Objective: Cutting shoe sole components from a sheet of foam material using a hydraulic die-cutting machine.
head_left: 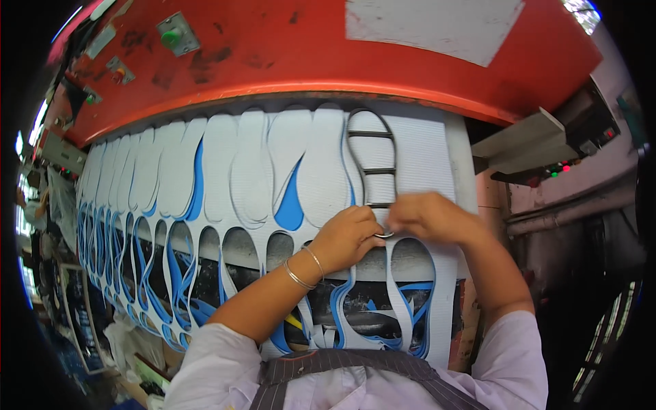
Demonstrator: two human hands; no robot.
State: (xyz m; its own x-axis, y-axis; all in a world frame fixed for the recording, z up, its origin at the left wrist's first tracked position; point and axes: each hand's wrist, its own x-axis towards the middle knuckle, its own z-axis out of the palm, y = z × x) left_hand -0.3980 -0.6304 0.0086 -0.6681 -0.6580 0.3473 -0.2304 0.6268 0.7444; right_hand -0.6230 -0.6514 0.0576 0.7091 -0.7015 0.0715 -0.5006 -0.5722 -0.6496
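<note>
A sole-shaped metal cutting die (pixel 372 134) with several crossbars lies on a stack of white ribbed sheet (pixel 424 154) with blue layers. My left hand (pixel 346 236), with bangles at its wrist, is closed with its fingers gripping the near end of the die. Close against the die's right side, near the same end, is my right hand (pixel 427 217). Its fingers are curled but blurred, so their hold does not show. Left of the die, rows of sole-shaped cuts (pixel 253 157) run across the sheet. Open sole-shaped holes line the nearer half.
A red machine beam (pixel 294 55) spans the far side, with a green button (pixel 171 37) at its left. A metal bracket and box with lit indicators (pixel 560 169) stand at the right. Blue and white offcuts (pixel 342 307) hang near my body.
</note>
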